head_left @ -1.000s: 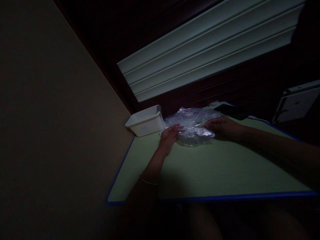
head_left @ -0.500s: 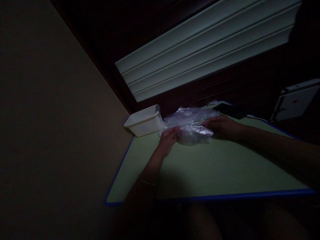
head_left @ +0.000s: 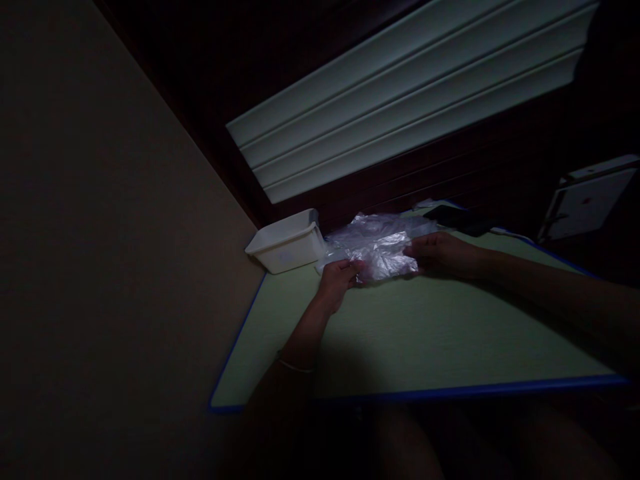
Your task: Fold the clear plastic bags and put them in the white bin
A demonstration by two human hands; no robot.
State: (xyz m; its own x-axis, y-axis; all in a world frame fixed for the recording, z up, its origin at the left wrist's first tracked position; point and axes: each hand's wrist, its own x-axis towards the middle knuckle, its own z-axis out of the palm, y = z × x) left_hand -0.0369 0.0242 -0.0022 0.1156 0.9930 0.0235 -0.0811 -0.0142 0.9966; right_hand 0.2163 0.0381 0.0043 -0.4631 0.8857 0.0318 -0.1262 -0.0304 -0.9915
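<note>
A clear, crinkled plastic bag (head_left: pixel 387 257) stretches between my two hands, over the back part of a pale green table top (head_left: pixel 415 333). My left hand (head_left: pixel 338 281) pinches its left edge between thumb and fingers. At the right edge my right hand (head_left: pixel 443 253) grips it, with the fingertips partly lost in the dim light. More clear plastic (head_left: pixel 373 225) lies in a loose heap just behind the held piece. It cannot be made out whether the held bag is separate from that heap.
A white plastic bin (head_left: pixel 289 248) stands at the table's back left corner, beside the wall (head_left: pixel 125 267). Behind the right hand lies a dark object (head_left: pixel 460 219). A white box-like object (head_left: pixel 587 203) is at the far right. Slatted panels (head_left: pixel 400 100) rise behind the table.
The near part of the plastic between my hands has shifted and now looks flatter and more crumpled, its lower edge a little higher. Both hands keep almost the same places.
</note>
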